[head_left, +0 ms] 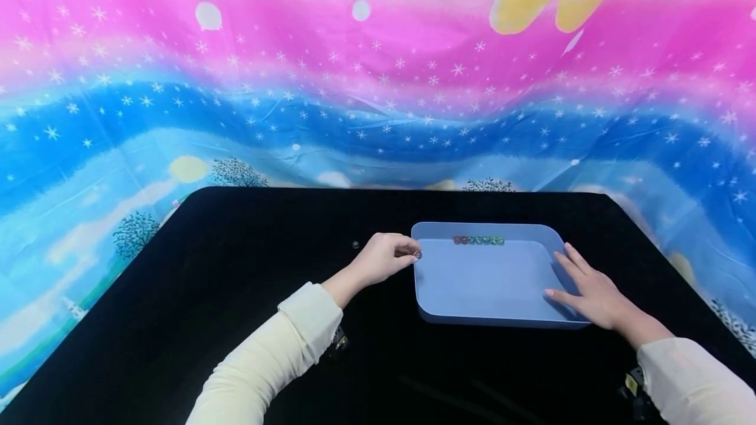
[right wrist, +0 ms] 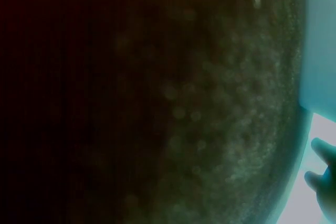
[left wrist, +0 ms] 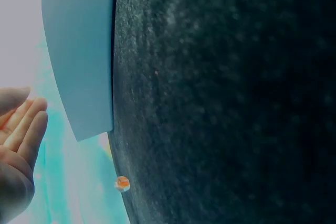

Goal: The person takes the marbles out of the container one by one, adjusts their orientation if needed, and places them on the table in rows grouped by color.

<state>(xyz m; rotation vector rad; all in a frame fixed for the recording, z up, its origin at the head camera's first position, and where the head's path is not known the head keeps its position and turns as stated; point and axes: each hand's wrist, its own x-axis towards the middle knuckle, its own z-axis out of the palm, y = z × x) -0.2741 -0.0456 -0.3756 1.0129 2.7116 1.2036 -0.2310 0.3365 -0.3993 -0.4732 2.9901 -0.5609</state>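
Note:
A light blue tray (head_left: 490,300) lies on the black table (head_left: 236,294). Along its far wall sits a row of several small red and green marbles (head_left: 478,240). My left hand (head_left: 390,256) is at the tray's left rim, fingers curled, pinching a small dark marble (head_left: 417,255) at its fingertips. My right hand (head_left: 590,290) rests flat with straight fingers on the tray's near right corner. In the left wrist view, fingers (left wrist: 23,127) show beside the tray (left wrist: 79,51). The right wrist view shows fingertips (right wrist: 321,177) beneath the tray's edge (right wrist: 321,40).
One small clear marble (head_left: 355,244) lies on the table left of my left hand. An orange marble (left wrist: 122,183) shows at the table's edge line in the left wrist view. A bright pink and blue starry cloth (head_left: 378,84) hangs behind the table.

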